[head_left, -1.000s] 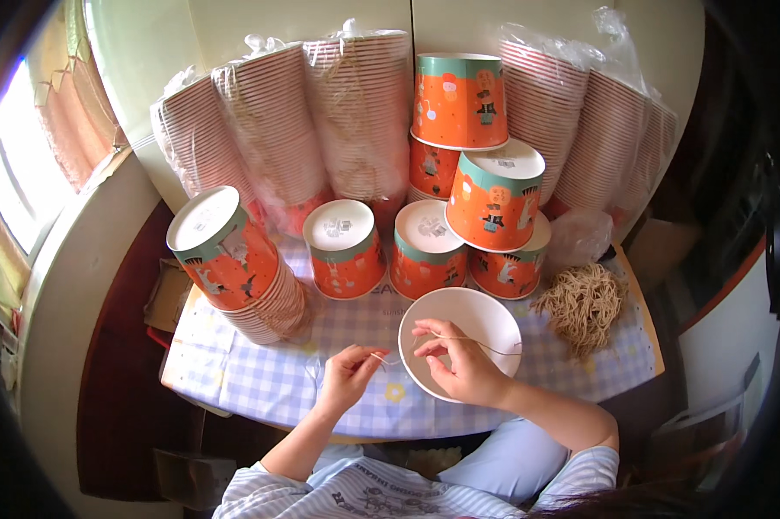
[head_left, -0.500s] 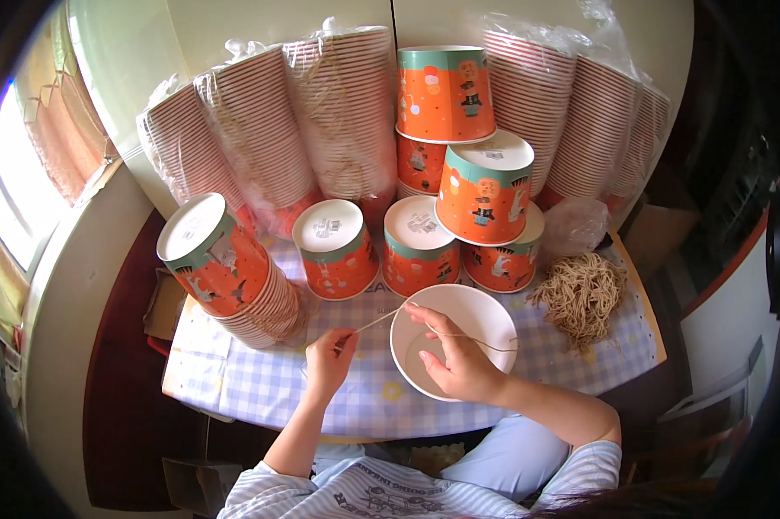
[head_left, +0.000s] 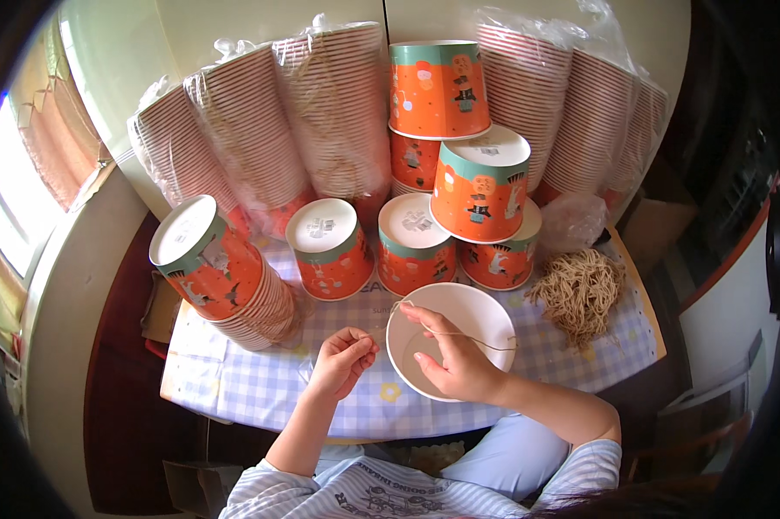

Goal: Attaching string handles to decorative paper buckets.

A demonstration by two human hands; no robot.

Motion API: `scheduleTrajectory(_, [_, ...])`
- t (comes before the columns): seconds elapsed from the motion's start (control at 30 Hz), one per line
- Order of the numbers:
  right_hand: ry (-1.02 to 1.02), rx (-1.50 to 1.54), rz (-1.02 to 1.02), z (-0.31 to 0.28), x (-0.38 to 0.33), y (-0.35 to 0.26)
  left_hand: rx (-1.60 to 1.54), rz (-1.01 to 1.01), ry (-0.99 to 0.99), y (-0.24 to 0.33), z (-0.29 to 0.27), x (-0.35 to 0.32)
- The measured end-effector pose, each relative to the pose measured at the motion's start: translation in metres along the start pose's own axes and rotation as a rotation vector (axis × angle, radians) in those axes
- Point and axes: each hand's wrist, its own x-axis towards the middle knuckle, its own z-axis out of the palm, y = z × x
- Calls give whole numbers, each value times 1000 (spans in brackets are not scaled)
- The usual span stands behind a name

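Near the table's front edge, my left hand (head_left: 345,362) is closed, thumb and forefinger pinching a thin beige string. My right hand (head_left: 461,359) hovers over a paper bucket (head_left: 487,316) standing mouth up, its inside white. The string (head_left: 489,345) passes round the fingertips and across the back of my right fingers, its loose end lying over the bucket's right side. Those fingers are stretched, with the thumb apart, and the string stays caught on them. Between my hands the string is hard to make out. A tangled heap of similar strings (head_left: 578,296) lies to the right.
Upside-down orange and green paper buckets (head_left: 330,275) stand behind the open one, some piled up (head_left: 481,201). A leaning stack (head_left: 213,264) is at the left. Tall plastic-wrapped bucket stacks (head_left: 338,112) line the back. A checked cloth (head_left: 260,389) covers the table.
My left hand has shifted slightly right and turned, and the string between my hands no longer looks taut. My right hand has barely moved. The whole view has shifted a little.
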Motion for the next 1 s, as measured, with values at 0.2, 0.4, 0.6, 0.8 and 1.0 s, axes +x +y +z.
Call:
scheduleTrajectory(0.2, [-12, 5, 1, 0, 0, 1, -28, -19, 36, -3, -5, 0])
scheduleTrajectory(0.4, [-18, -2, -6, -1, 0, 1, 34, -45, 2, -5, -7, 3])
scheduleTrajectory(0.6, [-30, -1, 5, -1, 0, 2, 10, -26, -7, -2, -6, 4])
scheduleTrajectory(0.8, [-46, -10, 10, -1, 0, 2, 107, -6, -30, -2, -10, 4])
scheduleTrajectory(1.0, [-47, -7, 5, 0, 0, 2, 209, 28, -47, 1, -8, 4])
